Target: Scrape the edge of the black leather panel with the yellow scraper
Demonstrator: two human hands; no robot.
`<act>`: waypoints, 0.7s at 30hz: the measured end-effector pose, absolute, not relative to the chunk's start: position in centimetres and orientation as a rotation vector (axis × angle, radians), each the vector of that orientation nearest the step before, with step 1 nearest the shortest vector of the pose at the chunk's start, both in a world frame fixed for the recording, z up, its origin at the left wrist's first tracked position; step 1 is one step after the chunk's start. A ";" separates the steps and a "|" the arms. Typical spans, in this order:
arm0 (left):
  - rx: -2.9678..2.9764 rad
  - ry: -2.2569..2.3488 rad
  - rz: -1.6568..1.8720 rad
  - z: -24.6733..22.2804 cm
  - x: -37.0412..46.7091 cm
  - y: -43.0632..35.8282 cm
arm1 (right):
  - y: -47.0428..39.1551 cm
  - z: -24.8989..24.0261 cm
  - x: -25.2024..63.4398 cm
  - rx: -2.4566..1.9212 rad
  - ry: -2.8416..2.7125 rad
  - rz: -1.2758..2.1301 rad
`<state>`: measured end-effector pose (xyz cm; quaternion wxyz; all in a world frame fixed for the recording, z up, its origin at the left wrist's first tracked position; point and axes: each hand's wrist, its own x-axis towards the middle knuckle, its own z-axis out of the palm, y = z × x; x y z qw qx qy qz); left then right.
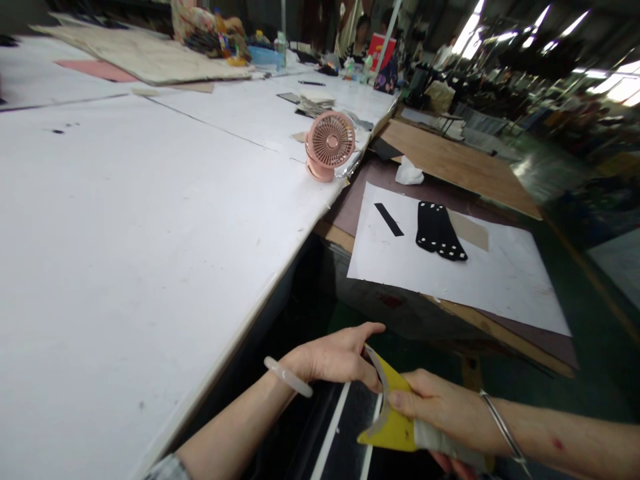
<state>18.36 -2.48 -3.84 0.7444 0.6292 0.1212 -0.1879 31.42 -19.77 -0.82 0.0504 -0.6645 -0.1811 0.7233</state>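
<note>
My right hand (435, 403) is closed round a yellow curved blade-like piece (395, 433) with a worn grey edge and a pale wrapped part under the palm, like a scraper. At the upper end of that grey edge is my left hand (335, 360), one finger stretched out and the others bent beside the edge. Its fingers are apart, and it seems to touch the edge; the inner fingertips are partly hidden. Below both hands lies a dark surface with white strips (333, 433).
A white worktable (150, 233) fills the left, with a pink fan (331, 143) by its edge. Ahead on the right, a lower board carries white paper (500, 293), a black strip (389, 220), a black cut piece with white marks (437, 230) and crumpled tissue (409, 172).
</note>
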 end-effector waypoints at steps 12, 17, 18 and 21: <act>1.191 0.308 -0.169 -3.1 16.4 -2.9 | -20.1 -2.1 28.7 -1.802 -0.438 2.191; 1.249 0.492 0.002 -2.4 12.6 -3.8 | -20.7 -2.5 26.8 -1.795 -0.326 2.111; 1.254 0.525 0.026 -2.3 11.9 -4.2 | -20.9 -2.7 26.3 -1.804 -0.313 2.087; 1.286 0.618 0.038 -1.9 10.2 -5.7 | -21.7 -3.1 24.9 -1.831 -0.331 2.010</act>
